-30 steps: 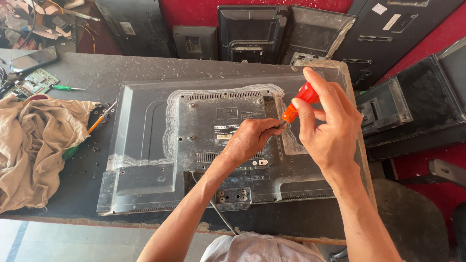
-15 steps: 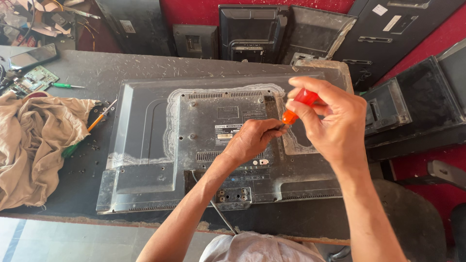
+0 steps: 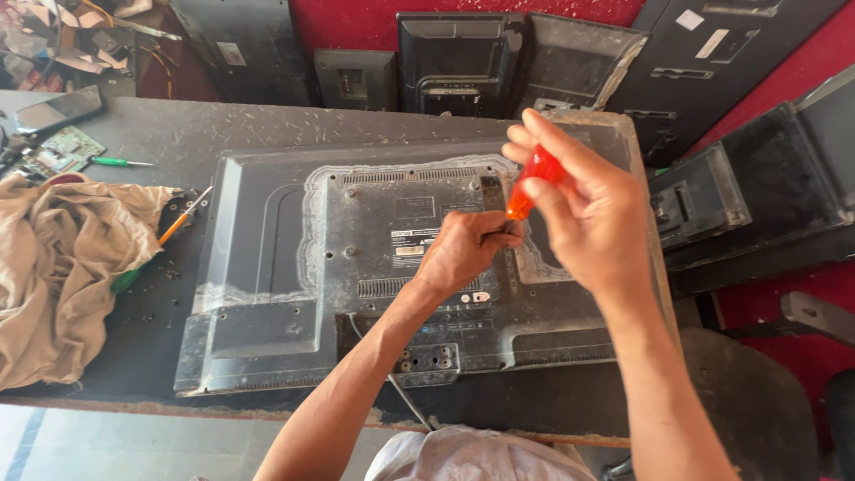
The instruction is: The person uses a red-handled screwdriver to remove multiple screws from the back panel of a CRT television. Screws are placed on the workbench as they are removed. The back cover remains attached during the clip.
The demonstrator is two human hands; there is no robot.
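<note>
Orange screwdriver (image 3: 534, 181) — light, stiff, probably slippery — stands over the television back (image 3: 374, 258) on the table (image 3: 178, 134); right hand (image 3: 583, 209) pinches its handle, left hand (image 3: 463, 254) closes around the shaft — better hold there.

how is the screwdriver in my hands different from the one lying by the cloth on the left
The red-handled screwdriver stands steeply over the television back, gripped by the right hand and steadied low down by the left hand. The orange-handled screwdriver lies flat and untouched beside the cloth. Its handle looks slimmer. Both have bright handles.
</note>
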